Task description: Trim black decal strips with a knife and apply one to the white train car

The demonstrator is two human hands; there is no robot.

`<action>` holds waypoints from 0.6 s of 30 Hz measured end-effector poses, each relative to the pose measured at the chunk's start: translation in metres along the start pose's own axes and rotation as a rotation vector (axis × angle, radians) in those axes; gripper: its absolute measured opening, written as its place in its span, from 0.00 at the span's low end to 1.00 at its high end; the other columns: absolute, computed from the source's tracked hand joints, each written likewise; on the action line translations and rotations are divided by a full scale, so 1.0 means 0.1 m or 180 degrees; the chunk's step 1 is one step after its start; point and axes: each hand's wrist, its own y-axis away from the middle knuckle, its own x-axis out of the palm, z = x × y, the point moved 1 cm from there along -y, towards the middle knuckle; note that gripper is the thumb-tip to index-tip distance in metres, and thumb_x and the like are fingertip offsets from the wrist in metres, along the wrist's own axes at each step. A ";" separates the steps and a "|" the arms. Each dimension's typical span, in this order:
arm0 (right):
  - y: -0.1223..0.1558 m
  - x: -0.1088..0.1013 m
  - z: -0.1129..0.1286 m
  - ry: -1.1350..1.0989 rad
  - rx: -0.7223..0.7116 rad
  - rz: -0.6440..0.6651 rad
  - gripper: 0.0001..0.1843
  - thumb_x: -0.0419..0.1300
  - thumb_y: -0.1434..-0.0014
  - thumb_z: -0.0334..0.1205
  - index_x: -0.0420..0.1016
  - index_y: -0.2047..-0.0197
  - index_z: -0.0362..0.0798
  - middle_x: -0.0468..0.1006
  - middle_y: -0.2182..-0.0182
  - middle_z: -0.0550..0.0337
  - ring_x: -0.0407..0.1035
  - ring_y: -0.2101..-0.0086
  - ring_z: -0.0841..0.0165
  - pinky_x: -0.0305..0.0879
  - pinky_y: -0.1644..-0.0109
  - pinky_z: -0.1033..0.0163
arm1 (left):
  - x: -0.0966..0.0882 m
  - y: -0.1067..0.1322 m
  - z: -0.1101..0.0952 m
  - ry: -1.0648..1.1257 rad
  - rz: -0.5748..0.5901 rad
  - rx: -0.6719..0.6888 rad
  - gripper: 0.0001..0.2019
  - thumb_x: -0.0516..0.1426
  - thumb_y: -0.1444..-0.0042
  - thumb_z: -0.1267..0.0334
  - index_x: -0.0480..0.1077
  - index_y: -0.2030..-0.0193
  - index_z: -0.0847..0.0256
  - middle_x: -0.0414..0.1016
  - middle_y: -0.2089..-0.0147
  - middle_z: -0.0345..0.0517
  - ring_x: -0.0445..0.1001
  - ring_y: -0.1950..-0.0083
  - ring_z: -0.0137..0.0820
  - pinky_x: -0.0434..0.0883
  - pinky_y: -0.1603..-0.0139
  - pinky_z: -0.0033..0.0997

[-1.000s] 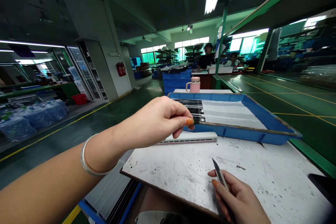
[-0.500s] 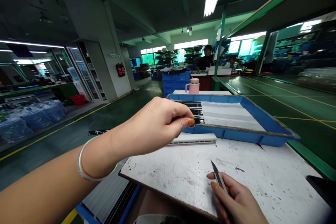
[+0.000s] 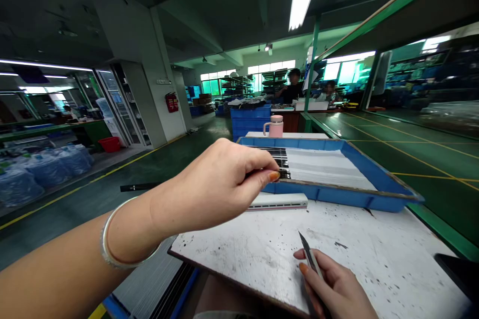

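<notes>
My left hand is closed in a pinch at the near left of a shallow blue tray. A thin black strip juts out to the left behind my wrist and seems to run to the pinch; my hand hides its middle. Inside the tray lie stacked strips with grey-white bodies and glossy black ends, close to my fingertips. My right hand, low on the right, is closed around a craft knife, its pointed blade aimed up and away over the tabletop.
A long white slotted bar lies on the scuffed white table before the tray. Behind stands a pink mug. Below left, another blue crate holds strips. Blue stacked bins and a person are farther off.
The black strip's left end has shifted left and turned slightly, its white marks now less visible. My left forearm has moved a little; the right hand holds the knife almost still.
</notes>
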 end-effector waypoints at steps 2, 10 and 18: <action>-0.01 -0.01 -0.01 0.0019 0.0011 0.0023 0.48 0.55 0.47 0.77 0.58 0.44 0.41 0.60 0.85 0.72 0.53 0.82 0.71 0.50 0.75 0.64 | 0.00 0.01 -0.01 -0.0013 0.0023 -0.0023 0.09 0.55 0.36 0.69 0.78 0.62 0.60 0.75 0.75 0.34 0.69 0.76 0.22 0.62 0.76 0.25; -0.01 0.00 0.02 0.0044 0.0019 0.0013 0.49 0.54 0.48 0.77 0.57 0.43 0.40 0.60 0.85 0.72 0.54 0.82 0.71 0.52 0.75 0.64 | 0.01 0.01 0.00 0.0015 0.0049 -0.0050 0.10 0.55 0.35 0.68 0.79 0.62 0.61 0.76 0.74 0.36 0.69 0.75 0.22 0.63 0.74 0.25; 0.01 0.00 0.05 0.0000 0.0032 -0.0081 0.44 0.56 0.46 0.75 0.61 0.44 0.44 0.61 0.83 0.71 0.55 0.81 0.71 0.53 0.75 0.64 | -0.01 -0.01 0.00 0.0297 0.0188 -0.0270 0.12 0.54 0.34 0.63 0.76 0.66 0.60 0.68 0.79 0.35 0.63 0.79 0.23 0.59 0.80 0.24</action>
